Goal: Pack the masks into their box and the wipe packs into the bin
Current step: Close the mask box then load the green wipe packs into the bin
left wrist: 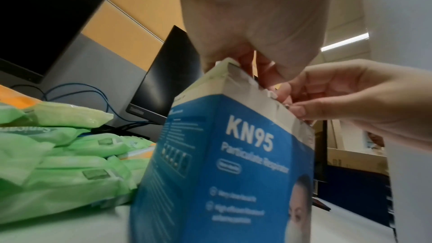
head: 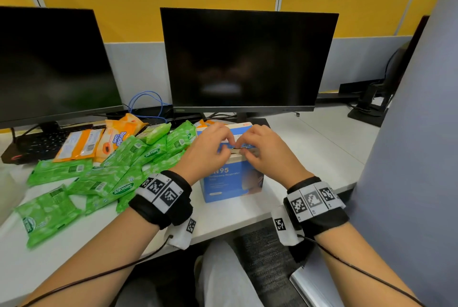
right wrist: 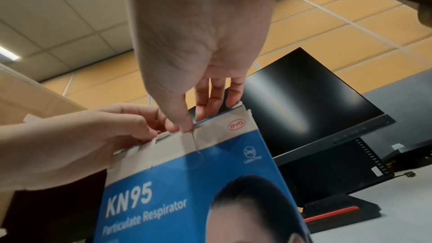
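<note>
A blue KN95 mask box (head: 233, 184) stands upright on the desk in front of the centre monitor. My left hand (head: 228, 149) and right hand (head: 244, 150) meet at its top front edge. Both pinch the white lid seam with curled fingers and thumbs. The left wrist view shows my left hand (left wrist: 259, 77) on top of the box (left wrist: 222, 163). In the right wrist view my right hand (right wrist: 194, 121) sits on the lid of the box (right wrist: 187, 182). Green wipe packs (head: 104, 175) and orange wipe packs (head: 99, 143) lie heaped to the left. No masks show.
Two dark monitors (head: 247, 59) (head: 49, 64) stand at the back, with a black keyboard (head: 37, 144) and blue cable (head: 148, 103) behind the packs. A grey partition (head: 409, 133) rises at the right. Something pale and translucent (head: 7, 190) sits at the left edge.
</note>
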`<state>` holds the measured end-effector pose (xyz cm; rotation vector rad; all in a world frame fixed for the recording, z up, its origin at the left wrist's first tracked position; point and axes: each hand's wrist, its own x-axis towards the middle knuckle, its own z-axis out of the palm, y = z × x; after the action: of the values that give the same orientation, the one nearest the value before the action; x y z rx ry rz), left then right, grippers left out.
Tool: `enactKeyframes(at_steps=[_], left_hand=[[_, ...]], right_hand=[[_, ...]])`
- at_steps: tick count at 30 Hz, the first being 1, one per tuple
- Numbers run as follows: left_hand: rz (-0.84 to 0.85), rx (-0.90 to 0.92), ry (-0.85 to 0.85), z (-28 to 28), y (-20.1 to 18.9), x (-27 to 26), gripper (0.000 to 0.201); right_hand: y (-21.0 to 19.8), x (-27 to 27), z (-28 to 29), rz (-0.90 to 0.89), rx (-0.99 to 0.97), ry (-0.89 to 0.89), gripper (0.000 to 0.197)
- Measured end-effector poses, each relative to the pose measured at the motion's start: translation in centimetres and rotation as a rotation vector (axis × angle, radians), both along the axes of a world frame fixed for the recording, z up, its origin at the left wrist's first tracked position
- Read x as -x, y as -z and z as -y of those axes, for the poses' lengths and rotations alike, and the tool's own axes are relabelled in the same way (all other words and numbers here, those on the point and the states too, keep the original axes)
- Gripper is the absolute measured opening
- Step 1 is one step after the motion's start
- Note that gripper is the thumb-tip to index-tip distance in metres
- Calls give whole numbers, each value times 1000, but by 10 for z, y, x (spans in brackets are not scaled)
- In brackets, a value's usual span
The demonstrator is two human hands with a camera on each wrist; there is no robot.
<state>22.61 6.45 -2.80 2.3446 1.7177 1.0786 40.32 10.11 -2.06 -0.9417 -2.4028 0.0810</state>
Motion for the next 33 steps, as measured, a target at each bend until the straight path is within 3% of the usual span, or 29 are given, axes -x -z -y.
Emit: enactKeyframes(at_steps=[4, 7, 12, 21, 27, 31, 33], left_hand=[[5, 118, -86, -6, 1, 13, 25], [41, 103, -57, -8, 6, 16, 24], [63, 111, 18, -8, 8, 13, 23], [-30, 122, 34, -13, 13, 16, 29], [-3, 184, 40, -12, 10, 13, 29], [-24, 199, 41, -9, 5, 13, 31], [-76, 230, 34, -8, 1, 12, 36]], right_hand=[[-2, 1, 3, 55, -26, -8, 16], [-5, 1, 5, 76, 9, 8, 18], [-14, 12, 3, 235, -126, 30, 23], [-19, 11, 0, 315, 84, 41, 10], [-17, 14, -2, 283, 159, 47, 19], [-22, -5, -3, -15, 287, -12, 15], [-19, -15, -4, -17, 275, -21, 17]])
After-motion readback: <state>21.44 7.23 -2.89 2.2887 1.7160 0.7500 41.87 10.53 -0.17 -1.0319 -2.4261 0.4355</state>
